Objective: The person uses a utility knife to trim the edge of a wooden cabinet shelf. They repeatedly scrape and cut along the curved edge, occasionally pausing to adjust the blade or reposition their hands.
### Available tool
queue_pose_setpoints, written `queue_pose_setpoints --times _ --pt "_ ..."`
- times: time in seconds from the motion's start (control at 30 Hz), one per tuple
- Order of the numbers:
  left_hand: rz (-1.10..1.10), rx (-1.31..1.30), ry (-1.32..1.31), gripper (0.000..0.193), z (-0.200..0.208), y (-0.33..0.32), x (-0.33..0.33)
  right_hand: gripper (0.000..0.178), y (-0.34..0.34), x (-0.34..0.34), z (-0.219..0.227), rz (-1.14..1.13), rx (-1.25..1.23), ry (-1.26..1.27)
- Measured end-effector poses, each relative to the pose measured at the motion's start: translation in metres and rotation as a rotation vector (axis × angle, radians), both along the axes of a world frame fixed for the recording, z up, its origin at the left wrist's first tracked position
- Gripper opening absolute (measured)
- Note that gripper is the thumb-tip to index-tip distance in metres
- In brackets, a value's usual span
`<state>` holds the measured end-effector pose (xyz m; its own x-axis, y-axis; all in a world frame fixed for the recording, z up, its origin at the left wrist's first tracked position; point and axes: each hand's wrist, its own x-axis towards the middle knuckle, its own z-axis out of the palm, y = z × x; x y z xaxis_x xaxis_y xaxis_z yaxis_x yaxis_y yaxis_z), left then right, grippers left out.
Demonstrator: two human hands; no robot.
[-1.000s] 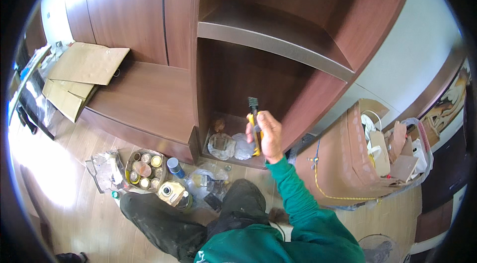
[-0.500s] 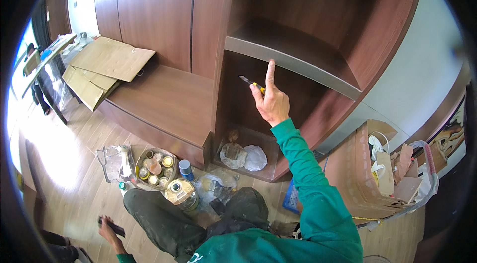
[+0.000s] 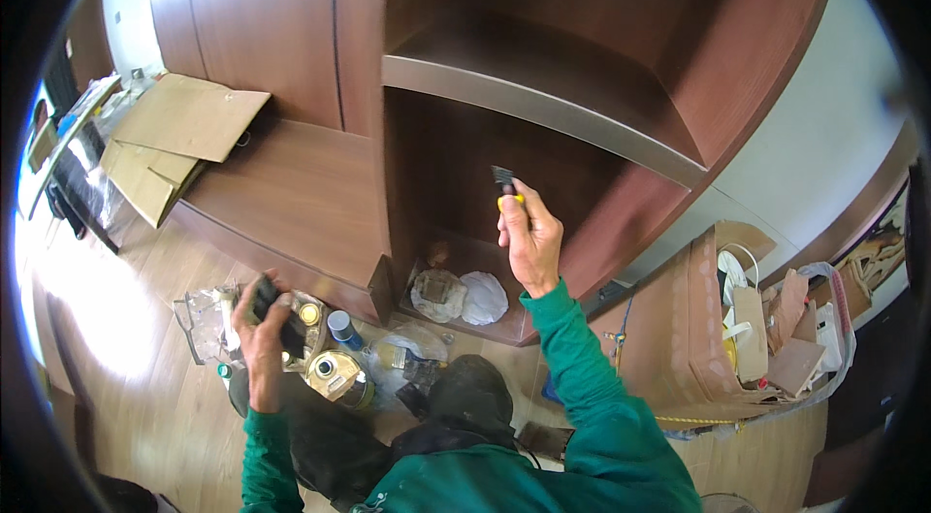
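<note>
In front of the lower compartment of the brown wooden cabinet, my right hand is closed around a utility knife with yellow on its handle. Its blade points up and away from me, slightly blurred. My left hand grips a dark, flat, rectangular block, whose exact kind I cannot make out. That hand is raised over the cans on the floor and hides some of them. A light metallic strip runs along the front edge of the cabinet's shelf.
Below my left hand stand a round-topped can and a blue spray can. White crumpled bags lie in the cabinet's bottom. A cardboard box filled with scraps stands at right. Cardboard sheets rest on the low bench.
My left hand has risen from the lower left to above the cans, with the dark block in it. My right hand has dropped away from the shelf strip, its index finger now bent in.
</note>
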<state>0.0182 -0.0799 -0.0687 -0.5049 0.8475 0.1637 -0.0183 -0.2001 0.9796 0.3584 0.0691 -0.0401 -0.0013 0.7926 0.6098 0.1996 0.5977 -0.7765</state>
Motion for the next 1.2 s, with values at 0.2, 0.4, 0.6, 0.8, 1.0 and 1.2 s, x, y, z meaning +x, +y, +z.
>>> queue_pose_setpoints --times 0.2,0.4,0.6,0.8,1.0,1.2 --pt "-0.181 -0.068 0.211 0.043 -0.007 0.041 0.037 0.023 -0.008 0.044 0.013 -0.065 0.132 0.301" --pt "-0.153 -0.179 0.283 0.036 -0.054 0.057 -0.004 0.028 -0.017 0.092 0.026 -0.210 0.142 0.459" --pt "-0.099 -0.161 0.194 0.034 -0.111 0.050 -0.064 0.030 0.006 0.105 0.031 -0.229 0.230 0.567" --pt "0.119 -0.258 0.160 0.031 -0.175 0.029 -0.108 0.025 0.019 0.099 0.036 -0.222 0.306 0.578" --pt "0.151 -0.315 0.122 0.034 -0.177 0.020 -0.119 0.021 0.022 0.092 0.041 -0.265 0.318 0.600" --pt "0.191 -0.291 0.135 0.037 -0.158 0.019 -0.090 0.020 0.025 0.079 0.037 -0.232 0.330 0.535"
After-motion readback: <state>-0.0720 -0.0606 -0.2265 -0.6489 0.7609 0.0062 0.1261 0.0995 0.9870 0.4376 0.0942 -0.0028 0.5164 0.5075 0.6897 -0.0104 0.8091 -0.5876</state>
